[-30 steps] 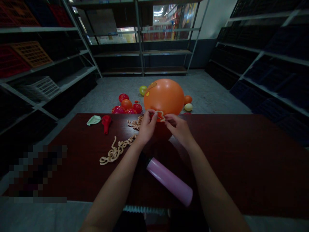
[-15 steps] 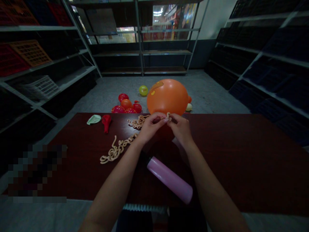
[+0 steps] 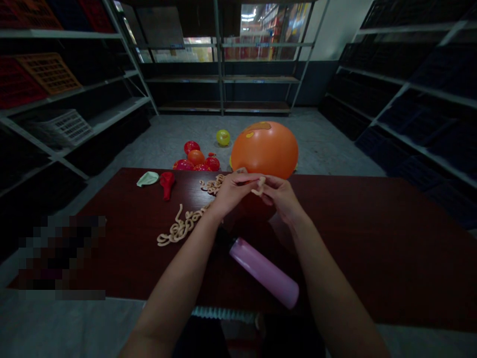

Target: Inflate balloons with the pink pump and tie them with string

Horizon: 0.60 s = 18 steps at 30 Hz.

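Fingertips of the left hand (image 3: 233,191) and right hand (image 3: 280,197) now pinch closed together on a pale rubber band (image 3: 259,186) at the neck of the orange balloon (image 3: 265,149), which has drifted rightward above the table (image 3: 372,248), suggesting tying progresses.

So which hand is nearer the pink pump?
Left. The left hand is just above the pink pump's dark end; the right hand sits further right, beyond it.

A big orange balloon (image 3: 265,148) is being held up, full of air, at the far table edge. Its neck is being pinched beside a small tan band (image 3: 258,187).
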{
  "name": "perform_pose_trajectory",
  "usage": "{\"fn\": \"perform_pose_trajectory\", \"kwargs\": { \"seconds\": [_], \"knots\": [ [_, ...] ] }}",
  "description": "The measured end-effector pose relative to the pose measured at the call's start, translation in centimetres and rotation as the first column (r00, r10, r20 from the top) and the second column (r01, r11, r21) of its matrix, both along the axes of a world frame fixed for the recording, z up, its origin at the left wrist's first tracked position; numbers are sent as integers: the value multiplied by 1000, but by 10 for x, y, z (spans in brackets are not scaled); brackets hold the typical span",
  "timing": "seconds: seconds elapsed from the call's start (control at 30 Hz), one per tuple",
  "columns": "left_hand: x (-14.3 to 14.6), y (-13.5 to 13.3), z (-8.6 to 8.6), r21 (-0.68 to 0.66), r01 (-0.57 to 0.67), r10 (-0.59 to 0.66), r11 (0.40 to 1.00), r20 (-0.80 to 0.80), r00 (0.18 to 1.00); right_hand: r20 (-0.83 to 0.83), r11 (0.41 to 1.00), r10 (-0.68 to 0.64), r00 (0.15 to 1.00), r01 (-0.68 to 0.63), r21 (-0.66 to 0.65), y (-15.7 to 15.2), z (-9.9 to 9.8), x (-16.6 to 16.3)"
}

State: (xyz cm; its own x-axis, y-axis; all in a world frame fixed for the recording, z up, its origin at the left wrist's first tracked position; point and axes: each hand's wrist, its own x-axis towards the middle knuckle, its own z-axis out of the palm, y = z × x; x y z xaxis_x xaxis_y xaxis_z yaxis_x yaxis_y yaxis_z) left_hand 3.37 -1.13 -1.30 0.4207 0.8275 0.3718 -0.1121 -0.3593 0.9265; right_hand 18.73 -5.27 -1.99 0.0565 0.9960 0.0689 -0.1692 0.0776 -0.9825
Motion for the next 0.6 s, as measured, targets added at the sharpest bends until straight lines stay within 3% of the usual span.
{"fn": "perform_pose_trajectory", "kwargs": {
  "seconds": [0.27, 0.5, 0.6],
  "knots": [
    [3, 0, 4, -89, -33, 41, 996, 97, 994, 63, 996, -3, 998, -2, 84, -3, 3, -18],
    [13, -3, 0, 24, -195, 187, 981, 191, 964, -56, 994, -68, 996, 72, 81, -4, 2, -23],
    [16, -5, -1, 51, -350, 339, 935, 161, 927, -98, 993, -65, 993, 74, 91, -6, 3, -26]
  ]
}}
